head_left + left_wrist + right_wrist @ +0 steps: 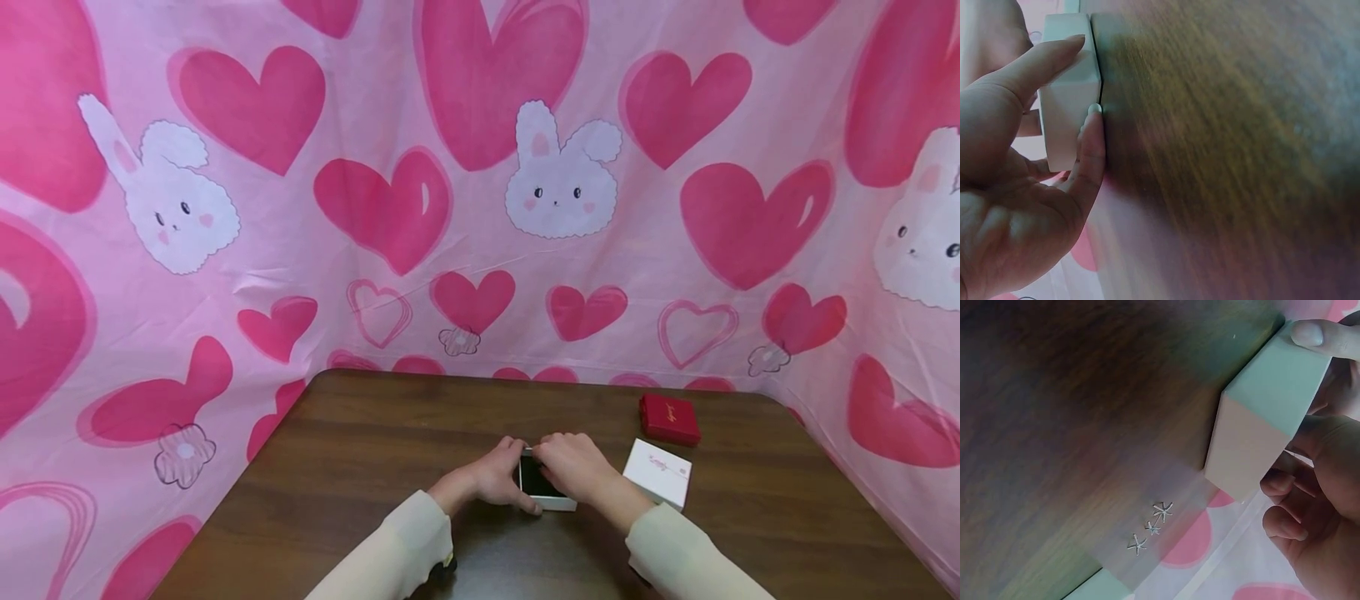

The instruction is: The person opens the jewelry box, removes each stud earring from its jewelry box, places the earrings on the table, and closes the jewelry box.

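An open white box (558,503) with a black inside (532,477) sits on the table between my hands. My left hand (497,474) grips it, thumb on the near wall (1063,103), fingers along its left side. My right hand (576,465) reaches over the box's right part, its fingertips at the black inside. In the right wrist view, that hand's (1325,515) outer fingers are curled, apart from the box wall; its thumb and foremost fingertips are hidden. Small silver starfish-shaped pieces (1152,527) lie on the table to the box's right, out of sight in the head view.
A white lid (657,472) with pink lettering lies right of my right hand. Behind it rests a red box (670,419) with gold lettering. The brown wooden table (375,450) meets a pink curtain (480,250) with hearts and rabbits at the back and sides.
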`<state>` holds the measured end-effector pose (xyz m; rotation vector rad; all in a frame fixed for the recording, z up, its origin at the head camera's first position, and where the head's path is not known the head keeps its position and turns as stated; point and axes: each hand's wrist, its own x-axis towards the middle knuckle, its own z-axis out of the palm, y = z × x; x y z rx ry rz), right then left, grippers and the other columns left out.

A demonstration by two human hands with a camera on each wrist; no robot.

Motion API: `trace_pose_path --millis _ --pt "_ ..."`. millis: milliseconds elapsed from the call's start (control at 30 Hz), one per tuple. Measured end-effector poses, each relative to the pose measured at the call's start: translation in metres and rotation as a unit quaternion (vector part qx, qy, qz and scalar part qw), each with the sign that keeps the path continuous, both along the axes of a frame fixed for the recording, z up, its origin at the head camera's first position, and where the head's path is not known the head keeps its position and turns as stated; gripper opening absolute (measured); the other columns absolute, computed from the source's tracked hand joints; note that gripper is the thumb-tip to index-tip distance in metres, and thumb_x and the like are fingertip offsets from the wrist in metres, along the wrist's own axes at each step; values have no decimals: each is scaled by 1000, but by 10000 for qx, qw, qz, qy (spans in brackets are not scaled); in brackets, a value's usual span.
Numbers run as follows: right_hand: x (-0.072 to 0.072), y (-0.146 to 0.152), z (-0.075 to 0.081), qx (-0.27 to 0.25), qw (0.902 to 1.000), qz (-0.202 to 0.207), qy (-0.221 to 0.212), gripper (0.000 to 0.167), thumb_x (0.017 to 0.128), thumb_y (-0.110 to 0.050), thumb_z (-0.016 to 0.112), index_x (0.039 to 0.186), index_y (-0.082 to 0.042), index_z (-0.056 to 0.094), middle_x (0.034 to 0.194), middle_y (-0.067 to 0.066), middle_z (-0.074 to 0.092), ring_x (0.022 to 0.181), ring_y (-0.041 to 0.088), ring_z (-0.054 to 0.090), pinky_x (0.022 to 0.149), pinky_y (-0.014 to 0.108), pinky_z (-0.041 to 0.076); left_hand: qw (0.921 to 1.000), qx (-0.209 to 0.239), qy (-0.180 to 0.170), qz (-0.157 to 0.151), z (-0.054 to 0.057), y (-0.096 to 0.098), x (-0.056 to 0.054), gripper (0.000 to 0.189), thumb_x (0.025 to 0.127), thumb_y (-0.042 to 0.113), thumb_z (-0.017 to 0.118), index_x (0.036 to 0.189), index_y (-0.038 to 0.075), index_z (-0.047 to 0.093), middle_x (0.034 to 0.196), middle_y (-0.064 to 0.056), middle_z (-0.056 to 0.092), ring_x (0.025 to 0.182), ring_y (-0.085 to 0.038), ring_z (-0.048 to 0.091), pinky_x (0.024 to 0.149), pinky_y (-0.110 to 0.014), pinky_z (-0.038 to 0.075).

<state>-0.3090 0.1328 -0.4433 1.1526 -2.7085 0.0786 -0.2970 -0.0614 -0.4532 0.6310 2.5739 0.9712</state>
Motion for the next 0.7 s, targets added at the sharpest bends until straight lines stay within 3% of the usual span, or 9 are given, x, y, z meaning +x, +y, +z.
trace_pose_path --millis 267,700 --pt "-2 1 -1 -43 10000 -26 -4 7 87 -17 81 89 -15 75 75 -3 64 63 13 54 54 30 45 9999 -13 107 -38 -2 1 -1 75 76 31 92 132 7 49 117 -5 44 100 -14 50 95 -33 47" --pt "-2 7 0 -136 9999 -23 -12 6 86 -15 80 87 -15 75 74 -5 63 63 13 53 53 29 43 9999 -8 101 -8 -2 1 0 76 75 30 92 132 7 48 118 -4 44 101 -15 50 95 -34 48"
